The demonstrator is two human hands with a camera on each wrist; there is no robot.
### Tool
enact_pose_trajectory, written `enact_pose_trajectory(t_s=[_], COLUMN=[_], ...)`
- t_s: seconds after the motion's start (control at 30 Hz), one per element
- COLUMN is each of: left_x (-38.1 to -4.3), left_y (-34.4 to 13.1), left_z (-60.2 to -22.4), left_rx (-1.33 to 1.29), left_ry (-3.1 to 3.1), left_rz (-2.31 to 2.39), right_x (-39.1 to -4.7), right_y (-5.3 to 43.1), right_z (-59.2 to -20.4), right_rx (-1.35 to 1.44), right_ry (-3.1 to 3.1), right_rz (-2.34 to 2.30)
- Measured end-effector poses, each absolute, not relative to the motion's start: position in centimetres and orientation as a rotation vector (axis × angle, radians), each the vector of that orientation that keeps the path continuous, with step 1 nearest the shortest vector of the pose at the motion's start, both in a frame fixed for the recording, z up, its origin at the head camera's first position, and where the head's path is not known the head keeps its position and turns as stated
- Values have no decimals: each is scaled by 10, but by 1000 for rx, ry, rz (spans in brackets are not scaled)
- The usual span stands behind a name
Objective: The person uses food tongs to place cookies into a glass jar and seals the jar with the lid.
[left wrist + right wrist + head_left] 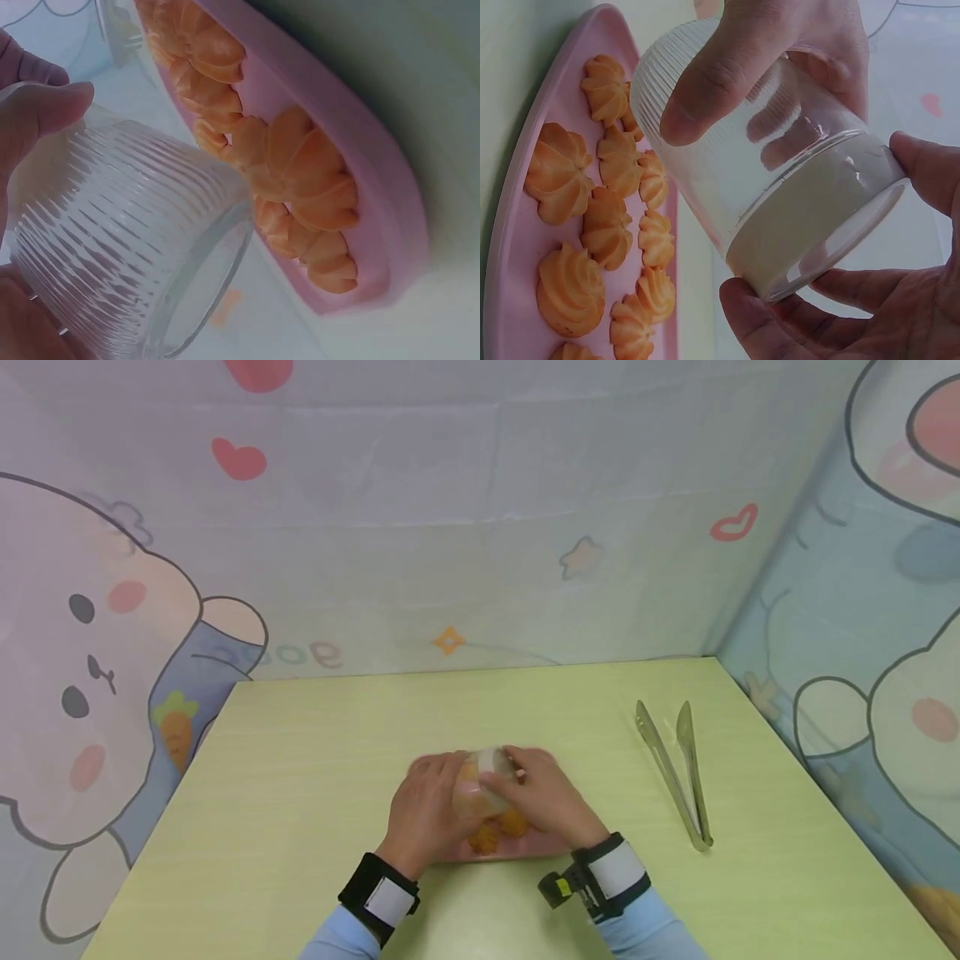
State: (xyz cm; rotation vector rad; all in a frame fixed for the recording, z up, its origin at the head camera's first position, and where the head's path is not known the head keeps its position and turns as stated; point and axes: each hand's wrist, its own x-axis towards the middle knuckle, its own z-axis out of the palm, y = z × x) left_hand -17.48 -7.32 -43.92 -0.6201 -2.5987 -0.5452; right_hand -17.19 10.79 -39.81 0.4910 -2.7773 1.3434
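A clear ribbed jar (705, 187) is held tilted above the pink tray (536, 849). My left hand (427, 806) grips the jar's body, its thumb lying along the ribbed glass in the right wrist view. Fingers and thumb of my right hand (551, 797) hold the rim of the cream-white lid (817, 202), which sits on the jar's end. Through the glass no contents show, only fingers behind it. Several golden swirl-shaped cookies (570, 292) lie on the tray, beside the jar in both wrist views. In the head view the hands cover much of the tray.
Metal tongs (686, 793) lie spread on the right side of the pale yellow table (300, 760), their tips pointing away. Cartoon-printed cloth (450, 485) hangs behind the table and at its sides.
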Motion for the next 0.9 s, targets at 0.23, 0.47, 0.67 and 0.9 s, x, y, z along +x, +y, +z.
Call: enact_pose_trajectory(t_s=[0.23,0.47,0.67,0.9], left_x=[-175,-176,-175,-174], left_y=[-73,-75,-74,-72], left_z=[-437,-436,-437,-440], left_rx=[-599,-570,-566,-561], left_ry=[-2690,-2675,-2675,-2694], left_rz=[-598,-590,-572,-524], right_x=[-171,-170,-170,-170], right_y=[113,116,111,104], right_z=[-398,-401,-404,-402], right_rx=[549,623,436,299], right_ry=[-2813,-2783,-2812,-2781], right_rz=[1287,1375,1469,1446])
